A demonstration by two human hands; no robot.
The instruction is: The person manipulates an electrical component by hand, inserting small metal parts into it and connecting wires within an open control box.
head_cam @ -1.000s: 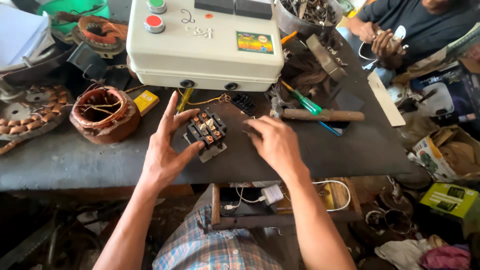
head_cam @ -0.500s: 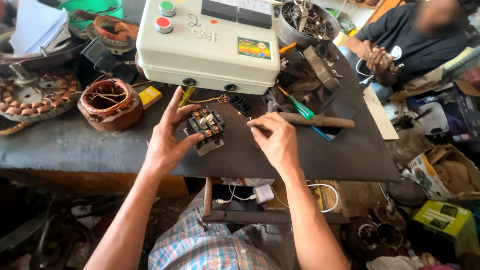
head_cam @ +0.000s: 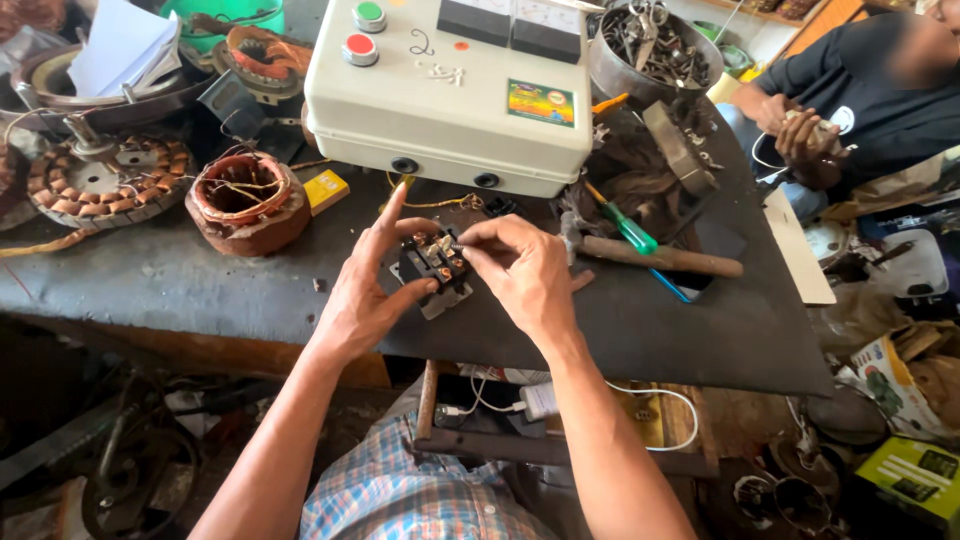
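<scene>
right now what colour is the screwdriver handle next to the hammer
Green, with an orange shank end; the screwdriver lies by the hammer. Seen in the head view.

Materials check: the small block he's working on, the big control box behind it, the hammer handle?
Terminal block: looks like black moulded plastic with coppery metal screws or contacts, held by the left hand, the right hand at its top. Control box: cream, smooth, slightly glossy, rounded corners; plastic or painted metal, cannot tell. Hammer handle: brown and matte, probably wood.

Small black terminal block (head_cam: 432,262) with copper screws, perhaps slightly tilted, on the dark benchtop.
</scene>
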